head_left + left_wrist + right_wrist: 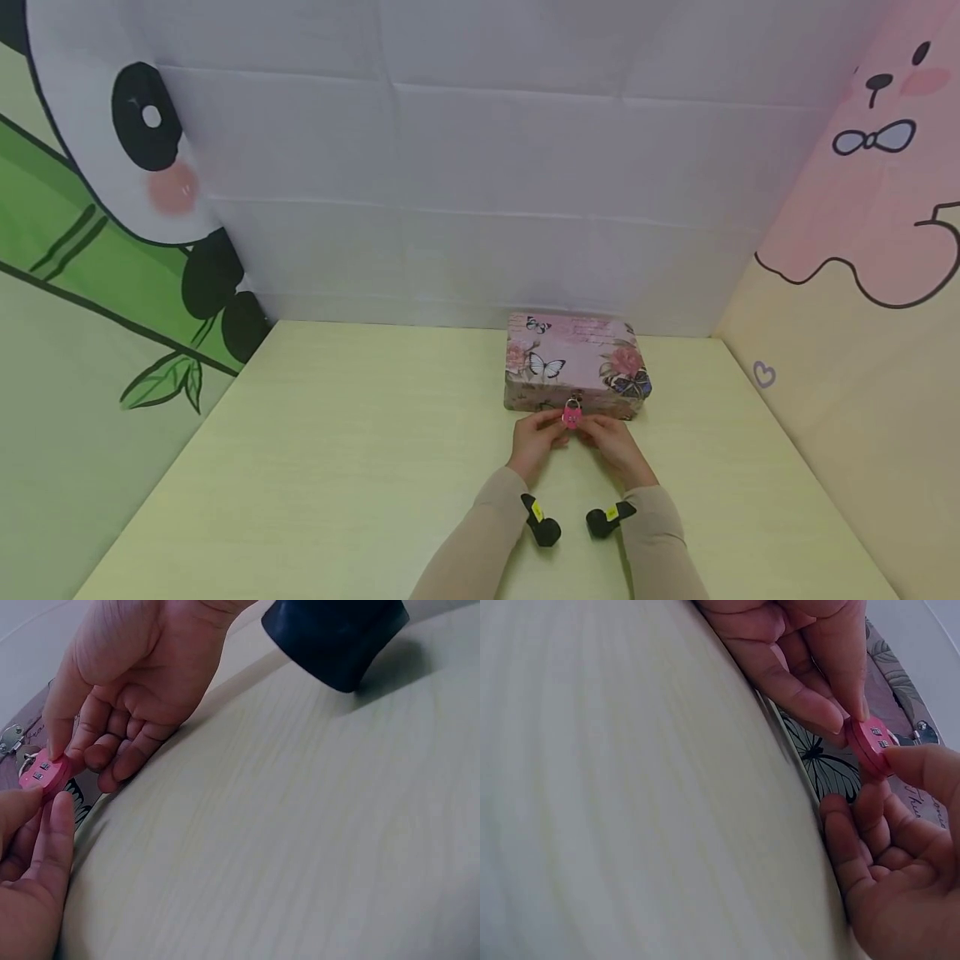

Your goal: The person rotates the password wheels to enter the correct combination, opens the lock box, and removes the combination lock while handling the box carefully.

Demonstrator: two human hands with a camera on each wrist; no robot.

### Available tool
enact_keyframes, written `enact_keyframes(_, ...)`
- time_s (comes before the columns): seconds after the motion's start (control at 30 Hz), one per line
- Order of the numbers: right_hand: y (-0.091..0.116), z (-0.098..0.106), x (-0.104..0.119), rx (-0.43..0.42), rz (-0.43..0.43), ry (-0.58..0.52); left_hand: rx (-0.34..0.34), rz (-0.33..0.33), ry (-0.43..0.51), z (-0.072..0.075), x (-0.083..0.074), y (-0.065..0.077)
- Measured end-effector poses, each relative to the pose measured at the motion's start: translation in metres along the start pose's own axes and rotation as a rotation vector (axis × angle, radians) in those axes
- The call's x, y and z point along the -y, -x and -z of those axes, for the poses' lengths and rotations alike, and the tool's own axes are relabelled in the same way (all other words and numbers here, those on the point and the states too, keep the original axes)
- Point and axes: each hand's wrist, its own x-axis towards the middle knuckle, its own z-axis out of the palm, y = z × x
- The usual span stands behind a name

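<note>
A small pink combination padlock (572,414) hangs by its metal shackle at the clasp on the front of a floral box (573,350). My left hand (535,442) pinches the padlock from the left between thumb and fingers. From the other side my right hand (617,448) pinches it too. In the left wrist view, the padlock (45,774) shows two small number windows on its face. Seen from the right wrist, the thumb of my right hand (900,877) lies beside the windows of the padlock (870,746), with the other fingers curled below.
The box's lid is down, printed with butterflies and roses, and it stands near the back of a pale wooden table (337,467). Black wrist cameras (543,523) sit on both beige sleeves. A white sheet (480,167) hangs behind, between walls painted with cartoon animals.
</note>
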Motion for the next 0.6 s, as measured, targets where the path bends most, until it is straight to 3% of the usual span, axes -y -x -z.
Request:
enact_keyframes(0.4,-0.0025,0.0000,-0.0019,-0.014,-0.001,0.010,0.006,-0.008,0.003,0.0012,0.0061,-0.0050)
enact_keyframes(0.6,-0.0067,0.0010,-0.0044,-0.043,-0.022,-0.111,0.013,-0.031,0.002,0.0012,0.0068,-0.0050)
